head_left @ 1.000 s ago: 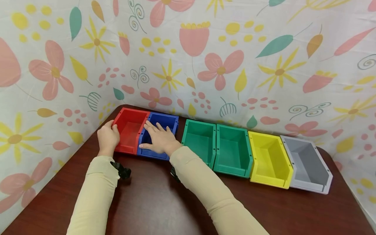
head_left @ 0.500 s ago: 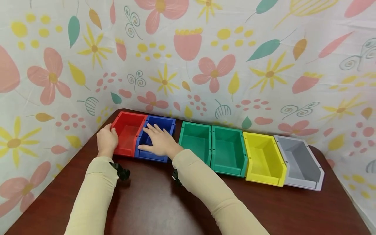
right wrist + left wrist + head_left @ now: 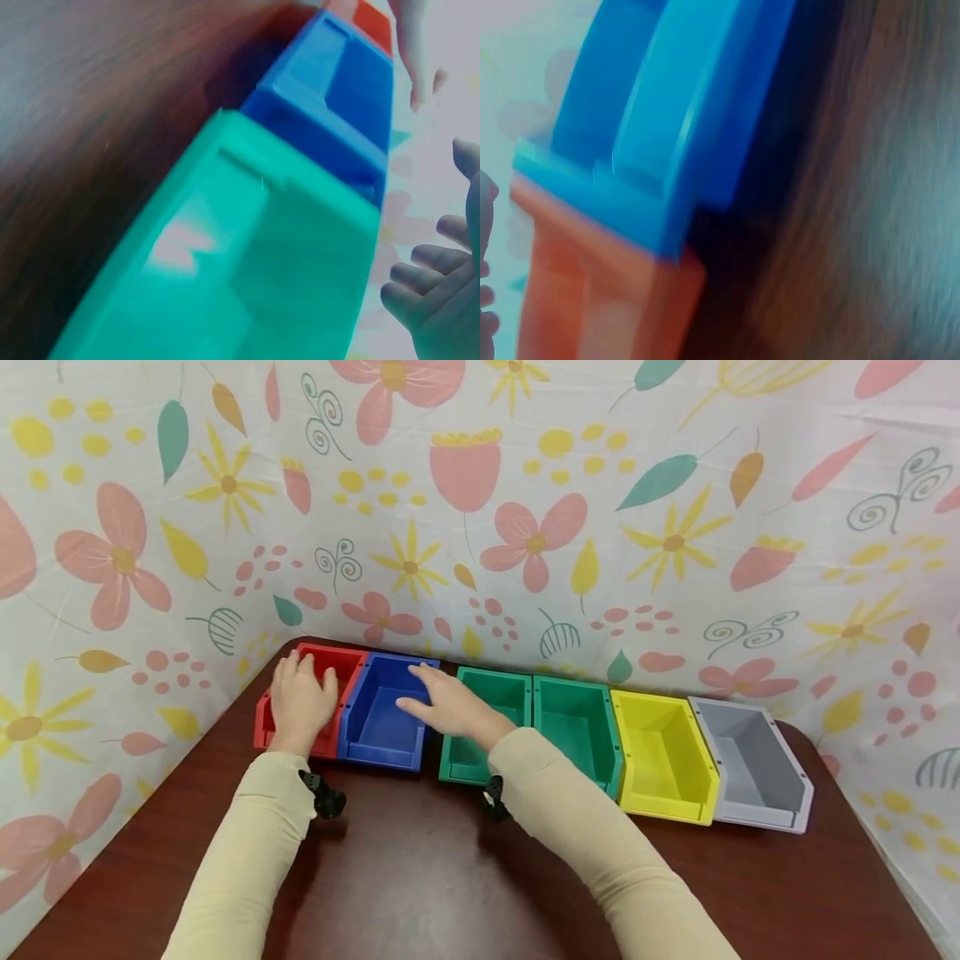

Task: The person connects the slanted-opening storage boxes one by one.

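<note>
In the head view my left hand (image 3: 302,700) is over the red bin (image 3: 330,662), its fingers extended and holding nothing. Part of that bin is hidden beneath the hand. My right hand (image 3: 453,703) hovers with spread fingers between the blue bin (image 3: 386,714) and the left green bin (image 3: 491,685), and grips nothing. The red and blue bins stand side by side, with a narrow gap between the blue and the green one. In the right wrist view the right hand (image 3: 442,289) appears at the edge with its fingers apart.
A second green bin (image 3: 573,727), a yellow bin (image 3: 667,764) and a grey bin (image 3: 757,768) continue the row to the right. All stand on a dark brown wooden table (image 3: 420,877). Behind them hangs a floral-print cloth (image 3: 660,635).
My left hand has left the red bin's left edge and moved right, over that bin. My right hand has lifted off the blue bin and shifted right. The head view has turned slightly.
</note>
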`<state>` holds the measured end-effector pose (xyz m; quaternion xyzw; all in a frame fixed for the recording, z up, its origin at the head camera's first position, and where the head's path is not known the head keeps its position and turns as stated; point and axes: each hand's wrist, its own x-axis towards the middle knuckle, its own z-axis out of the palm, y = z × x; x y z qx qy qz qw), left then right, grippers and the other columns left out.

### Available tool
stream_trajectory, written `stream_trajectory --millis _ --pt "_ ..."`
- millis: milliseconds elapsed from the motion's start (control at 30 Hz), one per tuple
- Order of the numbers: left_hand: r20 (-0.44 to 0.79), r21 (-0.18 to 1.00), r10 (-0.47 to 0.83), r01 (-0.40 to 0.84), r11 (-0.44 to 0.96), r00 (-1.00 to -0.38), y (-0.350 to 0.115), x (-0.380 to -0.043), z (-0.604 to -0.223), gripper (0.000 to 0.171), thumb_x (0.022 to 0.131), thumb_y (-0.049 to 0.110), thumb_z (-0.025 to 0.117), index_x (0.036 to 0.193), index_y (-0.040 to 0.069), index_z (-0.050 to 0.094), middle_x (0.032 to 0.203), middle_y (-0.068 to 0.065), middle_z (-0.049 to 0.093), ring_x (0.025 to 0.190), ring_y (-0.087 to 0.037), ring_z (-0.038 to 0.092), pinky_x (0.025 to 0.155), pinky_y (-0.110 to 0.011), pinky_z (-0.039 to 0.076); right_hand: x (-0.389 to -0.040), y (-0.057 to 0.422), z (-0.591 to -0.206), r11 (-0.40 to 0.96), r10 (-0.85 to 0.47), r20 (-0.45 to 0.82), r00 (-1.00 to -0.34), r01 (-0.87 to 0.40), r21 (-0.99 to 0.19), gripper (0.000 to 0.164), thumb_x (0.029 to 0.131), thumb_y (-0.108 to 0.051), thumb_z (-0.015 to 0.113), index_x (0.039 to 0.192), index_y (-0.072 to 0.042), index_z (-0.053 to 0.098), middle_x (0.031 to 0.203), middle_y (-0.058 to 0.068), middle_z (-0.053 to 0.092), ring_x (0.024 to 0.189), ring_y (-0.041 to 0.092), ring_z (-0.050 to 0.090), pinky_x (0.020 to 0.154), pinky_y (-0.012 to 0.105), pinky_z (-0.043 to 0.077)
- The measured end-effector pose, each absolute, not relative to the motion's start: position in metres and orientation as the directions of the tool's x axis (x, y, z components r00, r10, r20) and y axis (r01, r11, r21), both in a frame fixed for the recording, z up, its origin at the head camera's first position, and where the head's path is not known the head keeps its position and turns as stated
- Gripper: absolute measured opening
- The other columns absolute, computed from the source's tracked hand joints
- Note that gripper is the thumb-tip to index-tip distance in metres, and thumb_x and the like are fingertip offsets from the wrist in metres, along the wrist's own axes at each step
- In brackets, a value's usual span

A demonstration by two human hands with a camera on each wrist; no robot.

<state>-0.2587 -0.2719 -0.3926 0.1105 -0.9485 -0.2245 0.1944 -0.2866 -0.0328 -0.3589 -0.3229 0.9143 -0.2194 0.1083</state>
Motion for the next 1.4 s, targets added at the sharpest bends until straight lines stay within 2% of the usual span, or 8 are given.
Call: stream_trajectory --millis 200,300,400,567,700,800,1100,1400 --pt "0.160 0.582 -0.255 -0.118 0.805 -0.954 -0.242 -0.265 -0.383 0.062 0.095 0.035 0.048 0.138 -0.009 0.041 0.139 -0.030 0.042 0.127 -0.045 0.041 0.105 -0.055 0.036 -0.290 0.001 -0.352 0.710 -0.560 -0.051 -0.827 -0.448 -0.543 0.069 0.094 -0.052 0.046 0.150 -0.016 0.027 0.151 0.006 0.036 0.137 0.024 0.039 0.108 0.043 0.038" --pt "0.061 0.592 -0.233 -0.153 0.791 -0.971 -0.231 -0.268 -0.383 0.059 0.094 0.029 0.051 0.138 -0.009 0.040 0.134 -0.030 0.047 0.121 -0.044 0.049 0.100 -0.054 0.042 -0.291 0.023 -0.348 0.722 -0.497 -0.063 -0.866 -0.372 -0.584 0.066 0.095 -0.049 0.047 0.149 -0.015 0.030 0.149 0.008 0.040 0.132 0.025 0.044 0.103 0.044 0.042" --pt "0.025 0.572 -0.260 -0.200 0.795 -0.965 -0.226 -0.270 -0.387 0.049 0.094 0.020 0.049 0.135 -0.006 0.045 0.129 -0.028 0.052 0.112 -0.042 0.056 0.093 -0.053 0.047 -0.292 0.046 -0.343 0.725 -0.437 -0.061 -0.898 -0.311 -0.614 0.062 0.095 -0.046 0.048 0.146 -0.012 0.035 0.143 0.012 0.047 0.128 0.027 0.049 0.099 0.045 0.045" --pt "0.034 0.580 -0.297 -0.223 0.783 -0.954 -0.229 -0.268 -0.392 0.042 0.093 0.015 0.048 0.131 -0.004 0.050 0.124 -0.026 0.057 0.103 -0.040 0.060 0.087 -0.052 0.051 -0.287 0.079 -0.335 0.714 -0.355 -0.090 -0.931 -0.207 -0.669 0.055 0.098 -0.040 0.045 0.141 -0.007 0.043 0.127 0.018 0.059 0.112 0.031 0.060 0.089 0.043 0.051" --pt "0.050 0.597 -0.285 -0.200 0.777 -0.957 -0.235 -0.266 -0.395 0.046 0.092 0.018 0.051 0.132 -0.005 0.048 0.123 -0.027 0.056 0.101 -0.040 0.061 0.087 -0.051 0.051 -0.280 0.097 -0.330 0.594 -0.314 -0.177 -0.933 -0.048 -0.803 0.054 0.101 -0.034 0.040 0.143 -0.001 0.037 0.126 0.026 0.058 0.110 0.035 0.062 0.088 0.041 0.053" --pt "0.073 0.609 -0.298 -0.194 0.769 -0.952 -0.238 -0.267 -0.398 0.047 0.092 0.020 0.051 0.132 -0.004 0.048 0.123 -0.027 0.056 0.102 -0.040 0.060 0.088 -0.052 0.050 -0.276 0.104 -0.326 0.508 -0.298 -0.227 -0.927 0.048 -0.860 0.057 0.102 -0.033 0.036 0.146 0.002 0.028 0.132 0.029 0.052 0.116 0.038 0.058 0.090 0.041 0.052" --pt "0.118 0.656 -0.340 -0.184 0.732 -0.933 -0.235 -0.269 -0.406 0.051 0.091 0.024 0.053 0.134 -0.001 0.048 0.128 -0.025 0.054 0.109 -0.040 0.056 0.094 -0.052 0.047 -0.272 0.107 -0.324 0.485 -0.279 -0.339 -0.898 0.173 -0.857 0.066 0.101 -0.038 0.036 0.149 0.003 0.017 0.134 0.034 0.047 0.114 0.039 0.059 0.089 0.045 0.051" --pt "0.115 0.673 -0.355 -0.190 0.715 -0.928 -0.235 -0.269 -0.404 0.049 0.091 0.025 0.054 0.134 0.001 0.050 0.126 -0.024 0.056 0.108 -0.039 0.056 0.093 -0.052 0.048 -0.275 0.101 -0.330 0.472 -0.264 -0.356 -0.896 0.202 -0.858 0.067 0.099 -0.038 0.043 0.148 0.004 0.022 0.129 0.034 0.051 0.108 0.037 0.063 0.083 0.040 0.055"
